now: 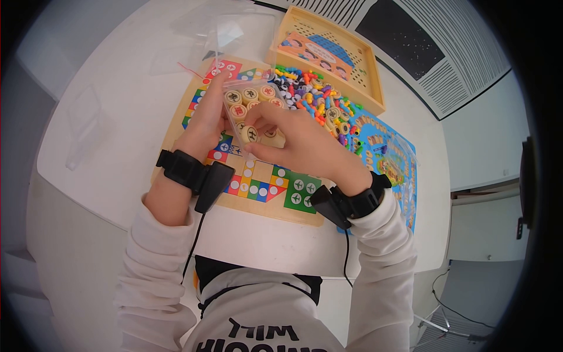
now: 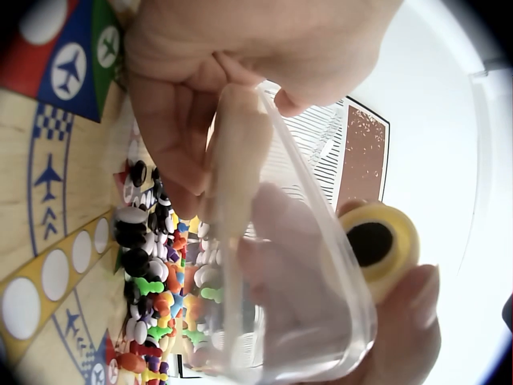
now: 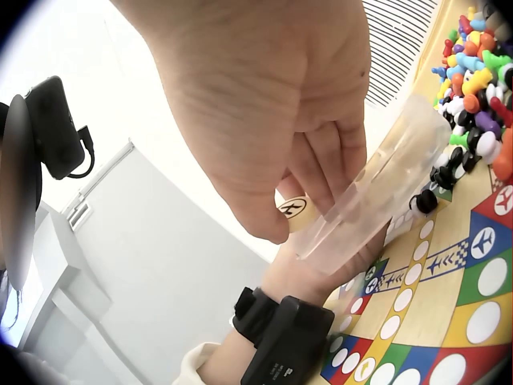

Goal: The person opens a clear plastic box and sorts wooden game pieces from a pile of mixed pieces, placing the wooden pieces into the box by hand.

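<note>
A small clear plastic box (image 2: 313, 321) rests in my left hand (image 1: 202, 126), tilted above the board, with fingers around its far side and edge. Inside lie rows of round wooden Chinese chess pieces (image 1: 237, 112) with red and black characters. My right hand (image 1: 300, 139) reaches over the near end of the box and pinches one Chinese chess piece (image 3: 294, 208) between thumb and fingers at the rim. That piece shows a black character in the head view. The right hand hides part of the box's contents.
Under the hands lies a wooden flying-chess board (image 1: 272, 176) with coloured squares. Behind it are a heap of colourful pegs and discs (image 1: 316, 100) and a wooden tray (image 1: 378, 97). A blue game board (image 1: 410, 170) lies at right, a clear plastic container (image 1: 243, 38) at the back.
</note>
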Available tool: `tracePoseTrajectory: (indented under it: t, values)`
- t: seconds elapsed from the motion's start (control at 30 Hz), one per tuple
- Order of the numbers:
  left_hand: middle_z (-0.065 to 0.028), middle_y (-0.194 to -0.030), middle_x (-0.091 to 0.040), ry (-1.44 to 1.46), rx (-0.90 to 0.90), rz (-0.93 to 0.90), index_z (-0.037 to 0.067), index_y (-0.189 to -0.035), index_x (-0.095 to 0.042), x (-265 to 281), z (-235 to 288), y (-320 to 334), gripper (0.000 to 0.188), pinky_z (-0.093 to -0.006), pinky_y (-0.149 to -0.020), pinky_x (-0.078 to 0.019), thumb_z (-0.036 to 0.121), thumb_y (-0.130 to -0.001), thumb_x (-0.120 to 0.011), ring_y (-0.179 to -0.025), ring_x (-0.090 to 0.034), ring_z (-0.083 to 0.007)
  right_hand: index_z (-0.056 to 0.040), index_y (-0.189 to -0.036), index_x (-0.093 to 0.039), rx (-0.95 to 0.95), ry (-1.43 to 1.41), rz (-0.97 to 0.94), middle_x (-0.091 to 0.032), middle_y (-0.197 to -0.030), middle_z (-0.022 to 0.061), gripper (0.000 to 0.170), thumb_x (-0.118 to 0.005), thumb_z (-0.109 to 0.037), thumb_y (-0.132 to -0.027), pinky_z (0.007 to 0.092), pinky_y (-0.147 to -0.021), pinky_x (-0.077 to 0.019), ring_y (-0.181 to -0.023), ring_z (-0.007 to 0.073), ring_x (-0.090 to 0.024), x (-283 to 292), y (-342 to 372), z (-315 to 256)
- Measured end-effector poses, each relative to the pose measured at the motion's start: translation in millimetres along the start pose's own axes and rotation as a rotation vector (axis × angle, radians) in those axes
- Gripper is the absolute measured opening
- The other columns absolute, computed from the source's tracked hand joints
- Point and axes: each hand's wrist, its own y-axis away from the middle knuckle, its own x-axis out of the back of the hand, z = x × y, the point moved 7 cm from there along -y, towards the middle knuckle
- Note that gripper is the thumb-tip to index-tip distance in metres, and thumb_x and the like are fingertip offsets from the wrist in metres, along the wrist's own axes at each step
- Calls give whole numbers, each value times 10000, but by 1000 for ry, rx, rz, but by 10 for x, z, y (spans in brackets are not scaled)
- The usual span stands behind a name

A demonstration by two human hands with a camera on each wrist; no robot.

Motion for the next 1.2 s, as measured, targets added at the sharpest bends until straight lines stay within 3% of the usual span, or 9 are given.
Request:
tracePoseTrajectory:
  t: [0.1, 0.37, 0.47, 0.6, 0.77, 0.9, 0.97, 1.1, 1.2]
  values:
    - [-78, -975, -628, 36, -17, -7, 70, -1092, -536, 6, -4, -23, 554, -335, -770, -453, 532, -861, -336, -861, -607, -160, -41, -965, -521, 23, -24, 140, -609, -834, 67, 254, -643, -139, -766, 269, -655, -484, -767, 168, -620, 153, 50, 11]
    - [-88, -983, -624, 0, -37, 47, 60, -1101, -531, 4, 23, -5, 570, -319, -742, -470, 539, -860, -336, -856, -614, -169, -20, -966, -518, -217, -130, -80, -600, -817, 79, 271, -654, -127, -757, 265, -678, -469, -747, 159, -611, 125, 137, 101]
    - [-93, -989, -623, -22, -54, 57, 53, -1114, -522, -8, 47, 31, 578, -322, -746, -472, 539, -860, -338, -871, -615, -173, -22, -963, -518, -35, -79, 98, -607, -760, 70, 267, -646, -148, -765, 268, -661, -464, -720, 158, -612, 161, 96, 85]
    - [-99, -995, -623, -19, -54, 75, 51, -1128, -512, -12, 59, 59, 583, -337, -762, -468, 538, -862, -335, -882, -615, -176, -26, -959, -515, -37, -96, 157, -612, -712, 73, 264, -636, -167, -771, 270, -646, -462, -694, 166, -611, 310, 139, 73]
    - [-104, -1001, -621, -34, -55, 56, 50, -1135, -505, -13, 48, 29, 588, -340, -776, -464, 540, -860, -332, -882, -613, -178, -21, -962, -520, -299, 66, -89, -621, -713, 90, 259, -631, -141, -761, 271, -625, -462, -654, 178, -608, 297, 160, 124]
    - [-101, -1001, -621, -22, -44, 58, 51, -1131, -509, 3, 39, 19, 586, -336, -776, -462, 540, -859, -334, -886, -610, -175, -19, -966, -521, -245, 83, -89, -625, -724, 98, 260, -630, -140, -764, 279, -618, -461, -643, 181, -608, 212, 130, 186]
    - [-77, -1132, -566, 4, -17, 38, 74, -1181, -460, -14, 41, 46, 519, -321, -842, -455, 483, -888, -333, -1013, -566, -170, -18, -966, -522, -199, 78, 19, -619, -723, 101, 262, -633, -147, -766, 288, -611, -461, -648, 186, -609, 283, 122, 164]
    - [-79, -1134, -565, 5, -22, 44, 69, -1183, -460, -8, 40, 39, 523, -324, -856, -448, 483, -890, -329, -1020, -562, -175, -18, -979, -526, -102, 84, 136, -611, -715, 95, 282, -645, -152, -762, 291, -618, -461, -683, 176, -611, 381, 147, 164]
    - [-83, -1134, -564, 14, -22, 17, 67, -1183, -459, -23, 26, 20, 523, -320, -861, -445, 481, -891, -329, -1025, -559, -177, -37, -942, -536, -140, -14, 191, -609, -674, 97, 271, -632, -201, -749, 322, -573, -461, -615, 244, -604, 419, 154, 200]
